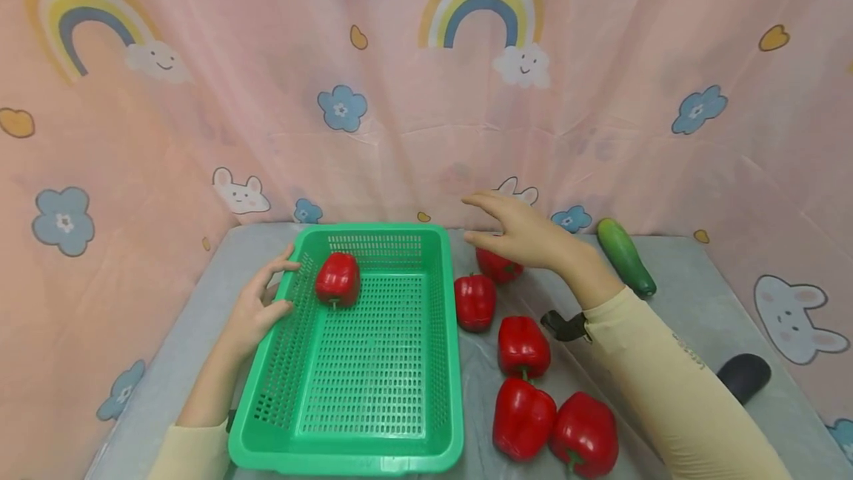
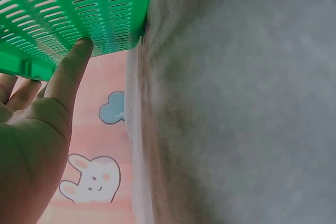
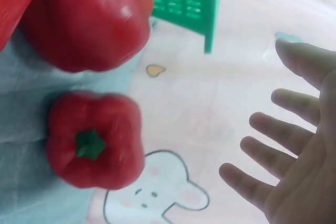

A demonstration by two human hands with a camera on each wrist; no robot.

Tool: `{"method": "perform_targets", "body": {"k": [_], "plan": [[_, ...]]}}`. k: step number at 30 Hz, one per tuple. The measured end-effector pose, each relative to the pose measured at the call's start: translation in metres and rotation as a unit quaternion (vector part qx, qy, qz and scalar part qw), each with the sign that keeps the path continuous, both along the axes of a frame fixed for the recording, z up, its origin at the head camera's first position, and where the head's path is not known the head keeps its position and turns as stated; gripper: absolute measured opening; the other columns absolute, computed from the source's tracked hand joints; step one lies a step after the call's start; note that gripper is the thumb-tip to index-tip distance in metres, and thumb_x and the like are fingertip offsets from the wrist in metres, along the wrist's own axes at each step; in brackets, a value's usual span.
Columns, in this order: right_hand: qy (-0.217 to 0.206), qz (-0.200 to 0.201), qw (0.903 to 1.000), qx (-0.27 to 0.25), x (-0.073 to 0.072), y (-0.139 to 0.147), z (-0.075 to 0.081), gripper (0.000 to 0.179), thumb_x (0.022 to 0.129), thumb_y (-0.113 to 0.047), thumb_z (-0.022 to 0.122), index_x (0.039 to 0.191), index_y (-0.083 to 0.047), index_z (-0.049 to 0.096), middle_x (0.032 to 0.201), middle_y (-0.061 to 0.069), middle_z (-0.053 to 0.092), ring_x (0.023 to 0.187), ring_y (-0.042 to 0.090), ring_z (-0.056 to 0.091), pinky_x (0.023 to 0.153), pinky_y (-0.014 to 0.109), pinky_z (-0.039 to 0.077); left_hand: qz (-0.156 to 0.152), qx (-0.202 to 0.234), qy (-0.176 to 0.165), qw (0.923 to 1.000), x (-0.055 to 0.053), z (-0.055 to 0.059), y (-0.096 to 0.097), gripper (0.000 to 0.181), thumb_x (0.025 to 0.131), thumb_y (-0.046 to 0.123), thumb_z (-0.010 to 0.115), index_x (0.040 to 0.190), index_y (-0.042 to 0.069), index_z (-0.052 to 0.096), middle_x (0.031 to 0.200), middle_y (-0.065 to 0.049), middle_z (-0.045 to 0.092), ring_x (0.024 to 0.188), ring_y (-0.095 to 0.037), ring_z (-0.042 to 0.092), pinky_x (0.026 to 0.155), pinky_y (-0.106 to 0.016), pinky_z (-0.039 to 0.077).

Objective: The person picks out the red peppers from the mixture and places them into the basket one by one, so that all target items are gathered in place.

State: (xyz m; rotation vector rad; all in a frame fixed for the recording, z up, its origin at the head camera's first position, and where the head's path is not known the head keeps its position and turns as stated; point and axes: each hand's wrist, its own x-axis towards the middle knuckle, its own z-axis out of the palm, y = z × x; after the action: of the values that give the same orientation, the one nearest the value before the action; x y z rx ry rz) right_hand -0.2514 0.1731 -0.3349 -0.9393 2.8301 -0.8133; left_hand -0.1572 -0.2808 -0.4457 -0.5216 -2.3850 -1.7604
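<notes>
A green plastic basket (image 1: 373,464) with slotted walls stands at the left, one red bell pepper (image 1: 338,279) lying in its far left part. My left hand (image 1: 258,302) holds the basket's left rim; in the left wrist view one digit lies against the slotted outer wall. Raised over the back of the table, my right hand (image 1: 516,232) holds nothing, its fingers extended and spread. Below it sits a red bell pepper (image 1: 496,264), partly hidden by the hand, with another pepper (image 1: 475,304) beside the basket's right wall. The right wrist view shows a pepper (image 3: 95,140) stem on.
Nearer me on the right are more peppers: one in the middle (image 1: 524,347), one below it (image 1: 523,419) and one at the front (image 1: 584,433). A green cucumber (image 1: 625,256) lies at the back right. A dark eggplant (image 1: 745,376) is partly behind my right sleeve. A patterned pink curtain (image 1: 413,154) hangs behind the table.
</notes>
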Motion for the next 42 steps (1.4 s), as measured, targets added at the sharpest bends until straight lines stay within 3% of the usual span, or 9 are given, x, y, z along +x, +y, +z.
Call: {"method": "perform_targets", "body": {"k": [11,16,25,31,36,42], "plan": [[-0.026,-0.012,0.9996,0.007,-0.01,0.023,-0.018,0.075,0.103,-0.039,0.075,0.163,-0.004,0.048,0.167,0.019,0.046,0.157,0.041,0.037,0.123,0.065,0.034,-0.006,0.007,-0.005,0.9999,-0.001,-0.002,-0.002,0.058,0.088,-0.018,0.056,0.144,-0.009,0.054,0.179,-0.015,0.025,0.142,-0.063,0.046,0.087,-0.023,0.056],[-0.034,-0.017,0.9992,0.01,-0.014,0.03,-0.028,0.076,0.099,-0.034,0.08,0.162,-0.004,0.05,0.164,0.02,0.05,0.153,0.043,0.041,0.119,0.066,0.039,-0.011,0.013,-0.004,0.9999,-0.001,-0.002,-0.001,0.058,0.087,-0.019,0.054,0.144,-0.01,0.053,0.179,-0.017,0.025,0.14,-0.063,0.047,0.085,-0.023,0.057],[-0.069,-0.039,0.9968,0.011,-0.023,0.038,-0.052,0.082,0.095,-0.037,0.083,0.163,-0.006,0.049,0.165,0.022,0.047,0.153,0.046,0.04,0.112,0.069,0.046,-0.002,-0.004,0.01,0.9999,-0.001,-0.002,-0.001,0.059,0.085,-0.02,0.055,0.143,-0.009,0.055,0.178,-0.016,0.028,0.156,-0.052,0.032,0.102,-0.018,0.047],[-0.093,-0.026,0.9954,0.002,-0.028,0.037,-0.066,0.081,0.095,-0.036,0.084,0.163,-0.008,0.05,0.163,0.019,0.051,0.15,0.042,0.044,0.111,0.065,0.049,0.002,-0.007,0.007,0.9999,0.001,-0.004,-0.001,0.058,0.086,-0.019,0.055,0.143,-0.008,0.055,0.178,-0.015,0.028,0.154,-0.054,0.034,0.103,-0.017,0.046],[-0.104,-0.014,0.9945,-0.002,-0.028,0.038,-0.071,0.083,0.09,-0.034,0.088,0.161,-0.009,0.052,0.158,0.018,0.055,0.142,0.04,0.051,0.103,0.06,0.057,0.002,-0.005,0.005,1.0,0.0,-0.003,-0.001,0.058,0.086,-0.019,0.055,0.143,-0.009,0.054,0.179,-0.015,0.027,0.155,-0.054,0.031,0.104,-0.017,0.045],[-0.115,-0.009,0.9933,0.002,-0.027,0.041,-0.074,0.08,0.088,-0.033,0.088,0.157,-0.006,0.056,0.148,0.019,0.06,0.133,0.043,0.056,0.092,0.055,0.063,-0.006,0.017,-0.004,0.9998,0.0,-0.003,-0.001,0.06,0.085,-0.019,0.054,0.144,-0.011,0.053,0.179,-0.016,0.025,0.148,-0.061,0.038,0.093,-0.022,0.054]]}}
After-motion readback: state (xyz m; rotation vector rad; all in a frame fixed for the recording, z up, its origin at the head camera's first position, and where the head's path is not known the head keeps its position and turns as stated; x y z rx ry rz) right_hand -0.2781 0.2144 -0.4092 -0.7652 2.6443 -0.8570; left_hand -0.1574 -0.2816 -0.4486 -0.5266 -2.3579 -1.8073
